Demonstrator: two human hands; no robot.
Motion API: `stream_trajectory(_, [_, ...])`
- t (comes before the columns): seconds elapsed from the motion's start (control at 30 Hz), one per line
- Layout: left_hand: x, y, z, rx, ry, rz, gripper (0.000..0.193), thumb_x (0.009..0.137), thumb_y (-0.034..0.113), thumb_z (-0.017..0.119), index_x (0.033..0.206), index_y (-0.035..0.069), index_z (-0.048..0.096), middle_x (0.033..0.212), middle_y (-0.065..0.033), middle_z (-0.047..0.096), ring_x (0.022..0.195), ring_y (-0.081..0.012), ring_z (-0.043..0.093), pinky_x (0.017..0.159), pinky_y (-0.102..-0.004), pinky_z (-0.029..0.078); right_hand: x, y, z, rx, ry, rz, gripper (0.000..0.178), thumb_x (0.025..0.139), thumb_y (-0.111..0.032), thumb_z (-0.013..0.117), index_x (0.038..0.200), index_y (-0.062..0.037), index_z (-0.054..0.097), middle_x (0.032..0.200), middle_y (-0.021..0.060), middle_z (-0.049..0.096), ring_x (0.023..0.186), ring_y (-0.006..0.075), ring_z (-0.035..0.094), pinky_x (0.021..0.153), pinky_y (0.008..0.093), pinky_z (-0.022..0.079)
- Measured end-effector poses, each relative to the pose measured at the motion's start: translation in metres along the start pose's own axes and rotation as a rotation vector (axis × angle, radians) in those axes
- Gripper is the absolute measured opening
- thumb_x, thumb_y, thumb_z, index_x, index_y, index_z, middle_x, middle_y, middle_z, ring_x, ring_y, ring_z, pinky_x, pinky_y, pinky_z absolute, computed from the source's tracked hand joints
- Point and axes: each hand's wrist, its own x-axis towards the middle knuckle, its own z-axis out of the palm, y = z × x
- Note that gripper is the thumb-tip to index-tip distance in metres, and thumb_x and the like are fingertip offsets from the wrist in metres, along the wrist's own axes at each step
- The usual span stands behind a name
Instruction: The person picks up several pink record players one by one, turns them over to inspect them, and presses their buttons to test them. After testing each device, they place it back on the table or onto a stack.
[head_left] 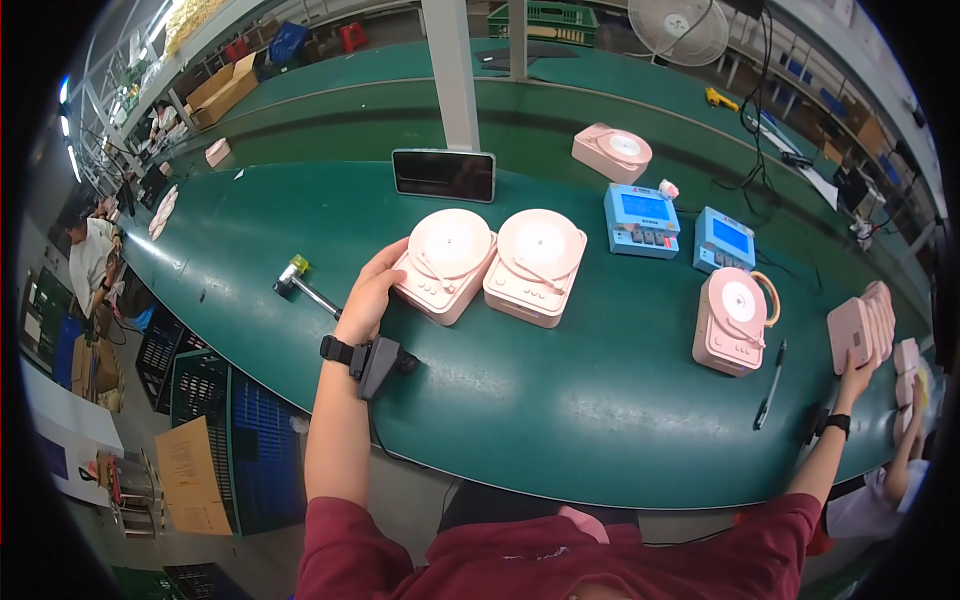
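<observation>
On the surface (560,430), the left hand (372,297) had fingers round one of two neighbouring pink players (436,295); far right, the right hand (856,378) gripped a pink case (848,330) (two blue devices (642,208) bore small lettering).

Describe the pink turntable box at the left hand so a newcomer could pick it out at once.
On the long, smooth green table, find the standing black rectangular phone. Nearer the person sits the wanted pale-pink turntable box, with a matching pale-pink twin on its right. Unlike that twin, the wanted one has the bare left hand against its left side.
</observation>
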Motion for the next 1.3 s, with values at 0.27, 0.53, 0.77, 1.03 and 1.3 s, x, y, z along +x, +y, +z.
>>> stream_trajectory(0.27, [0.0, -0.004, -0.004, -0.04, -0.018, 0.016, 0.05, 0.086, -0.001, 0.041, 0.135, -0.004, 0.045, 0.134, -0.0149, 0.052, 0.125, -0.0211, 0.047, 0.108, -0.0294, 0.031, 0.004, -0.064, -0.05, -0.078, -0.055, -0.175, 0.065, 0.078, -0.017, 0.073, 0.134, 0.0018, 0.044, 0.127, 0.0206, 0.054, 0.116, 0.0345, 0.054, 0.099, 0.0389, 0.041])
stream_trajectory(0.53, [0.021, -0.012, -0.007, -0.08, 0.035, 0.007, 0.036, 0.091, 0.01, 0.049, 0.123, -0.005, 0.053, 0.119, -0.0126, 0.06, 0.112, -0.0187, 0.055, 0.096, -0.0276, 0.04, -0.106, -0.355, -0.152, 0.392, -0.307, -0.56, 0.049, 0.075, -0.003, 0.066, 0.123, -0.0021, 0.055, 0.12, 0.0138, 0.057, 0.114, 0.0293, 0.054, 0.098, 0.0381, 0.041])
stream_trajectory(0.77, [0.053, 0.011, -0.022, 0.164, -0.037, -0.154, 0.022, 0.091, 0.017, 0.061, 0.103, -0.002, 0.059, 0.101, -0.0108, 0.063, 0.089, -0.014, 0.062, 0.071, -0.0255, 0.05, -0.176, -0.426, -0.166, 0.72, -0.327, -1.3, 0.032, 0.072, -0.01, 0.069, 0.103, -0.0095, 0.066, 0.109, 0.0092, 0.062, 0.095, 0.0228, 0.062, 0.079, 0.0348, 0.05])
stream_trajectory(1.03, [-0.014, 0.108, 0.043, 0.194, 0.017, 0.041, 0.036, 0.089, 0.008, 0.06, 0.119, 0.003, 0.04, 0.104, -0.0135, 0.059, 0.091, -0.0193, 0.062, 0.075, -0.0295, 0.053, -0.216, -0.418, -0.176, 0.982, -0.17, -1.321, 0.028, 0.08, -0.018, 0.067, 0.107, -0.0169, 0.065, 0.113, 0.0055, 0.061, 0.101, 0.0224, 0.06, 0.089, 0.0305, 0.046])
stream_trajectory(1.3, [-0.066, 0.135, 0.281, 0.029, -0.451, -0.03, 0.051, 0.091, 0.016, 0.062, 0.129, 0.003, 0.03, 0.119, -0.0171, 0.049, 0.109, -0.0214, 0.051, 0.089, -0.0326, 0.047, -0.19, -0.385, -0.139, 0.565, 0.143, -0.972, 0.035, 0.08, -0.021, 0.066, 0.114, -0.0246, 0.06, 0.113, 0.0052, 0.062, 0.104, 0.0247, 0.059, 0.099, 0.0382, 0.039])
